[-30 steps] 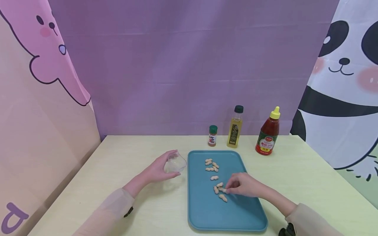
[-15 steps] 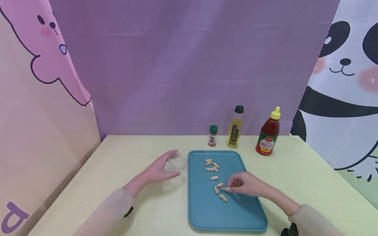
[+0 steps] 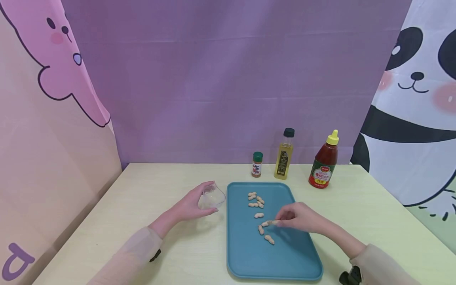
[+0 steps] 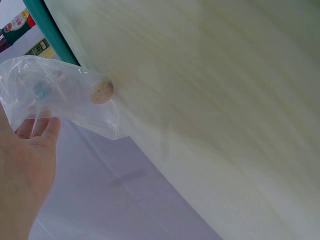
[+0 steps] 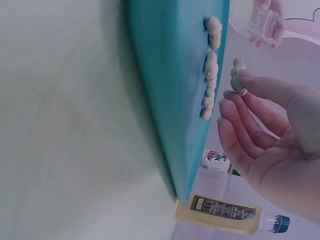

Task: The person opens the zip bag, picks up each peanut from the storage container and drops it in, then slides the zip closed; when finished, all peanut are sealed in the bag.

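Observation:
My left hand (image 3: 192,206) holds a clear plastic bag (image 3: 213,196) with its mouth spread, just left of the blue tray (image 3: 249,257). Inside it, in the left wrist view, a peanut (image 4: 102,92) shows near the bottom. Over the tray, my right hand (image 3: 299,217) pinches an unshelled peanut (image 5: 237,77) between thumb and fingertips, raised off the surface in the right wrist view. Several more peanuts lie on the tray: a group toward the far end (image 3: 253,204), a single peanut (image 3: 259,215), and a few close to the right hand, such as the lowest peanut (image 3: 269,239).
Behind the tray stand a small green-capped jar (image 3: 257,164), an oil bottle (image 3: 283,156) and a red sauce bottle with a yellow cap (image 3: 323,166). A pale wooden table (image 3: 178,249) carries everything, with a purple cloth (image 3: 213,99) hanging beyond its far edge.
My right hand has lifted the pinched peanut off the tray, moving slightly up and away. The left hand stays put with the bag.

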Demonstrator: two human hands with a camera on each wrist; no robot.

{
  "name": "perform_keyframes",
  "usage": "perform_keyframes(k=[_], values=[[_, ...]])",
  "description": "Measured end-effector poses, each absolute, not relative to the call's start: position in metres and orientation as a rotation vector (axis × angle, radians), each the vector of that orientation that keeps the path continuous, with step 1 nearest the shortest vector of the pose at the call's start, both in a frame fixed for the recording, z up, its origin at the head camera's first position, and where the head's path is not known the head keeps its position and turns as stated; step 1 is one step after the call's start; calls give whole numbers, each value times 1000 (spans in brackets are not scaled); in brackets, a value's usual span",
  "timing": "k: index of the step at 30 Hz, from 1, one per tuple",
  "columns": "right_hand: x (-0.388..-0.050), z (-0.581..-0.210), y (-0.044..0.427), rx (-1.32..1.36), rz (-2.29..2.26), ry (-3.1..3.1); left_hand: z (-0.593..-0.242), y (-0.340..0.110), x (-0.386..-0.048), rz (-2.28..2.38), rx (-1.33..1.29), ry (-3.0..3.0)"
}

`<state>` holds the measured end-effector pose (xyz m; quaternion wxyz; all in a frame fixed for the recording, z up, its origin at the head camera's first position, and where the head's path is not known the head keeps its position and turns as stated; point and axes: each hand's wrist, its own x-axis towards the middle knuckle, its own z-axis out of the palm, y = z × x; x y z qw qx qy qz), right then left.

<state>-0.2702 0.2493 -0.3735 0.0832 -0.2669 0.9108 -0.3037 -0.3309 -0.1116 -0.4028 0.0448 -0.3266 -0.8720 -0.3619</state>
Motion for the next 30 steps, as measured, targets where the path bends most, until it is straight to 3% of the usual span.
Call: perform_keyframes(k=[30], values=[[-292, -354, 184, -883, -1048, 2864, -399, -111, -329, -1123, -1002, -2674]])
